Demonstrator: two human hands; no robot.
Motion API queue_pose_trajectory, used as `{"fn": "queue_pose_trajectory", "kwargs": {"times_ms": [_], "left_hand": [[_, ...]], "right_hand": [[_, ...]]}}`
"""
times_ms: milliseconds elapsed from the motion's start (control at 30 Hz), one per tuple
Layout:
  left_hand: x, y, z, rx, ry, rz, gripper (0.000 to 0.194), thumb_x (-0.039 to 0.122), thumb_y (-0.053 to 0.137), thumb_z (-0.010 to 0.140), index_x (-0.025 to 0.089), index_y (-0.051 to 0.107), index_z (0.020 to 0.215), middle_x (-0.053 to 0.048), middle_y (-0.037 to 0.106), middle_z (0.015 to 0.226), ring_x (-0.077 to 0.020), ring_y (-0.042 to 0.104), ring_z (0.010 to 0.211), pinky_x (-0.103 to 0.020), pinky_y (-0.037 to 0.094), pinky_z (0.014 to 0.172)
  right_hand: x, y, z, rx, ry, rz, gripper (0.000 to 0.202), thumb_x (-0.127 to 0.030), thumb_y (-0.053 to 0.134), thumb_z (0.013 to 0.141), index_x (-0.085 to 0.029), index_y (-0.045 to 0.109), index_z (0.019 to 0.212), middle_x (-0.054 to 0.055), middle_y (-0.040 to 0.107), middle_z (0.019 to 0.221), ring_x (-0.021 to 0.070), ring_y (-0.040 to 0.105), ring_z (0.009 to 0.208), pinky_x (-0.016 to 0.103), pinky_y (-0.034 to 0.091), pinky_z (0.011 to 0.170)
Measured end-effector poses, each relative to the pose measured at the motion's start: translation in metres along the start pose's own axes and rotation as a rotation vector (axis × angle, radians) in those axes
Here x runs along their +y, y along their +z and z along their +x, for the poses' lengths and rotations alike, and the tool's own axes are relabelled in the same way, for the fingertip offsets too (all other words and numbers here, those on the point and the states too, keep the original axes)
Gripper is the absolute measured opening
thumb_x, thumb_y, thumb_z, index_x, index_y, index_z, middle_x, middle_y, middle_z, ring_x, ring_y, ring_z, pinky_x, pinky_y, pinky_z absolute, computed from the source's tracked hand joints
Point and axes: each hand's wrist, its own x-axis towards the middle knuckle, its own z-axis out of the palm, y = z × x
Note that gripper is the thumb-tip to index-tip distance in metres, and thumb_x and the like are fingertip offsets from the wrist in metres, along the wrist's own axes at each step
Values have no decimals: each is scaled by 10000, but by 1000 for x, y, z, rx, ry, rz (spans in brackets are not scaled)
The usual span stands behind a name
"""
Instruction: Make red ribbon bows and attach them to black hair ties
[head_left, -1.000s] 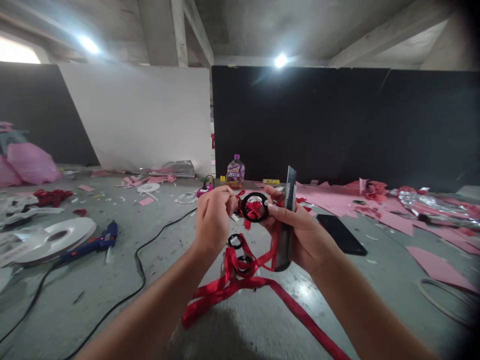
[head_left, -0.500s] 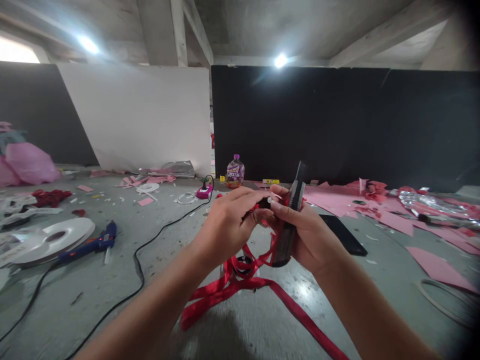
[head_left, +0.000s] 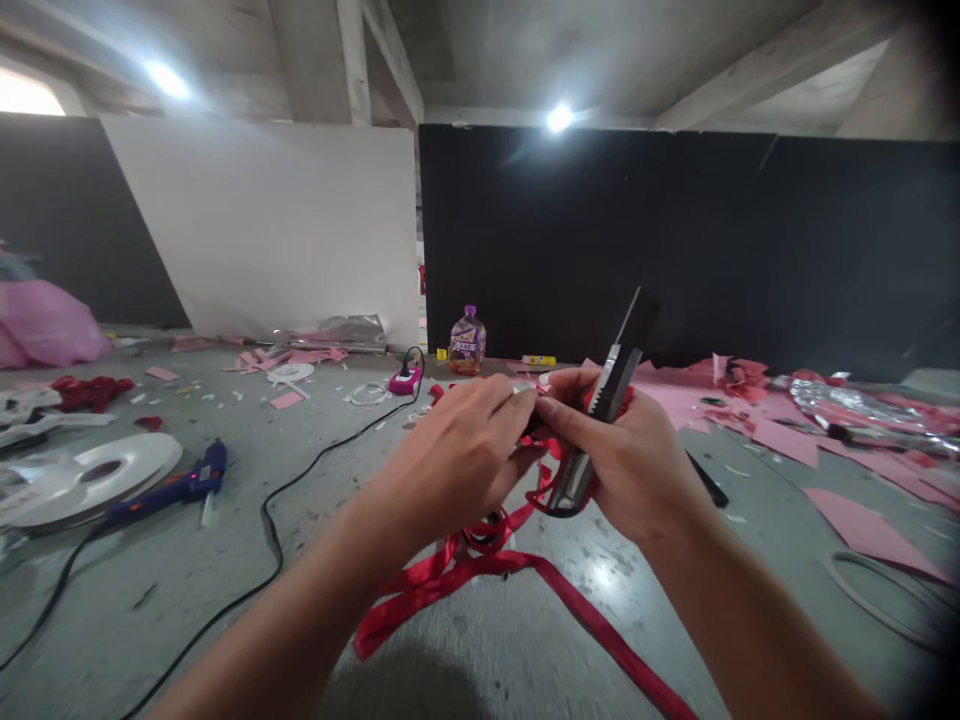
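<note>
My right hand point(head_left: 626, 455) is closed around a utility knife point(head_left: 616, 365), which stands tilted with its dark upper end pointing up and right. Its thumb and fingertips meet those of my left hand point(head_left: 465, 445), which is closed in a pinch at the red ribbon point(head_left: 574, 605). Something small between the fingertips is mostly hidden. Loops of ribbon hang below the hands, and the long strip lies across the table in front of me. A dark round thing point(head_left: 491, 528) shows partly among the loops.
Left stand a white ribbon spool point(head_left: 150, 455) and a blue glue gun point(head_left: 169, 488) with a black cord point(head_left: 274, 535). Behind are a drink bottle point(head_left: 468, 342) and a pink plug socket point(head_left: 405, 379). Pink paper point(head_left: 862, 525) and a phone-like black slab point(head_left: 707, 480) lie right.
The knife has tilted further right and its upper end has risen. My left hand has turned over and closed in nearer to the right fingertips, covering more of what they pinch.
</note>
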Motion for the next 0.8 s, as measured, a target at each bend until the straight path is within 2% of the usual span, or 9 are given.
{"fn": "queue_pose_trajectory", "kwargs": {"times_ms": [67, 200, 333, 400, 500, 633, 700, 800], "left_hand": [[-3, 1, 0, -9, -3, 34, 153, 183, 483, 931, 160, 628, 974, -99, 600, 898, -234, 555, 797, -364, 439, 752], [-8, 3, -2, -34, -12, 8, 177, 96, 468, 906, 173, 627, 912, -87, 607, 892, -217, 555, 771, -335, 414, 709], [-8, 3, -4, -29, -62, -13, 168, 77, 484, 868, 183, 614, 879, -72, 581, 882, -200, 529, 746, -310, 377, 647], [-6, 3, -4, -28, -88, -18, 168, 68, 486, 846, 183, 608, 857, -73, 571, 892, -193, 508, 725, -307, 359, 623], [-2, 2, -2, -38, -112, -54, 204, 46, 448, 847, 174, 606, 843, -82, 599, 870, -209, 512, 739, -333, 378, 671], [2, 1, 0, -47, -164, -325, 307, 7, 406, 860, 188, 636, 954, -78, 667, 904, -225, 575, 808, -347, 402, 749], [3, 0, -1, -5, -232, -503, 288, 68, 433, 908, 215, 639, 1045, -71, 680, 945, -223, 593, 835, -331, 400, 747], [5, 1, -2, 75, -360, -679, 154, 227, 503, 950, 225, 642, 1016, -49, 664, 849, -198, 563, 729, -301, 365, 655]], "right_hand": [[0, -1, 1, 4, 7, -23, 274, -305, 845, 699, -210, 661, 878, -15, 659, 772, 129, 632, 679, 266, 515, 635], [0, -2, 0, -36, -17, -73, 229, -336, 802, 752, -215, 662, 888, -19, 639, 701, 123, 607, 598, 255, 492, 543], [-4, -6, -2, -120, -96, -287, 232, -440, 708, 833, -216, 692, 893, -47, 530, 534, 97, 476, 429, 234, 347, 380], [-7, -8, -3, -181, -159, -377, 218, -417, 738, 810, -215, 702, 885, -47, 534, 532, 93, 464, 423, 242, 345, 391], [-9, -9, -4, -191, -266, -449, 155, -344, 756, 800, -223, 708, 883, -25, 605, 616, 111, 530, 501, 263, 409, 468], [-9, -8, -4, -147, -363, -488, 72, -301, 702, 848, -230, 705, 841, 3, 670, 738, 139, 601, 629, 287, 480, 583], [-8, -8, -3, -111, -365, -484, 88, -311, 703, 848, -225, 695, 839, 8, 673, 753, 143, 603, 643, 290, 482, 590], [-8, -8, -2, -69, -361, -488, 128, -338, 709, 845, -215, 672, 838, 0, 648, 716, 134, 573, 604, 284, 456, 557]]}}
